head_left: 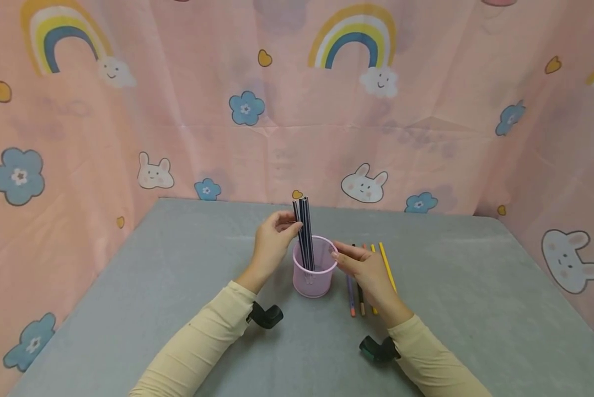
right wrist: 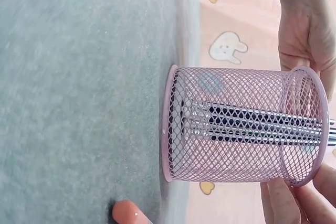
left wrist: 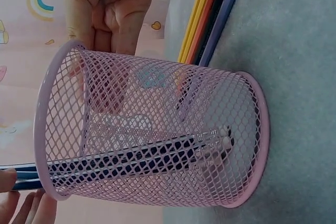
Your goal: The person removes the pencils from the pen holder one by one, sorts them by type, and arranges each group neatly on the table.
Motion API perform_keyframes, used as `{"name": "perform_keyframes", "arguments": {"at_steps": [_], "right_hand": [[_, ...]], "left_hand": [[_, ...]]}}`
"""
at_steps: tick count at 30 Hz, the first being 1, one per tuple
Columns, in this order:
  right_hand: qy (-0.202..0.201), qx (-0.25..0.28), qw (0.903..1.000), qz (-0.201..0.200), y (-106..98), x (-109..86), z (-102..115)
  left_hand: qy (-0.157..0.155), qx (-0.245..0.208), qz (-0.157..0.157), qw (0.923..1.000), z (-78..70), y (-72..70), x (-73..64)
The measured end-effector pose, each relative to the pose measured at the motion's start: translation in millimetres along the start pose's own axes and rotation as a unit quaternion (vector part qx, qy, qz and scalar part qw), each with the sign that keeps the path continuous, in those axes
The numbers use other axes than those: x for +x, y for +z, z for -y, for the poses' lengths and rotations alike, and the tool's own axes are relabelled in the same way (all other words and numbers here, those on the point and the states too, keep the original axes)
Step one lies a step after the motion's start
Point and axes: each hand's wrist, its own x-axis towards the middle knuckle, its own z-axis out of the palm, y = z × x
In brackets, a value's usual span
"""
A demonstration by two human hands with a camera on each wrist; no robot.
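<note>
A pink mesh pencil cup (head_left: pixel 312 284) stands upright on the table. Several dark striped pencils (head_left: pixel 304 234) lean inside it, and their tops rise well above the rim. Metal bands and white erasers show at their lower ends (left wrist: pixel 226 139), down near the cup's floor. My left hand (head_left: pixel 272 240) pinches the pencils between thumb and fingers just above the rim. On the other side my right hand (head_left: pixel 368 270) holds the cup's rim, thumb outside and fingertips at the edge. In the right wrist view, the right fingers (right wrist: pixel 283 203) press against the mesh below the rim.
Several coloured pencils lie on the grey table (head_left: pixel 128 309) beside the cup, partly hidden by my right hand: a purple one (left wrist: pixel 218 30), a yellow one (head_left: pixel 388 264), black and orange ones. A pink patterned cloth (head_left: pixel 202 99) hangs behind and along the sides.
</note>
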Motion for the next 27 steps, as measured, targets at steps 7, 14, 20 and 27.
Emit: {"name": "perform_keyframes", "arguments": {"at_steps": [7,14,20,27], "right_hand": [[0.002,-0.002,1.0,0.0,-0.9,-0.6,-1.3],[0.005,0.0,1.0,-0.002,0.2,-0.5,0.1],[0.0,0.004,1.0,0.002,1.1,-0.2,0.3],[0.006,0.0,1.0,-0.004,0.8,-1.0,1.3]], "left_hand": [[-0.003,-0.018,-0.009,0.9998,-0.3,2.5,0.4],[0.027,-0.028,-0.021,0.999,-11.0,-2.4,3.2],[0.039,-0.032,-0.022,0.9985,-21.5,-12.9,3.3],[0.068,-0.048,-0.031,0.996,-37.9,-26.0,2.7]]}}
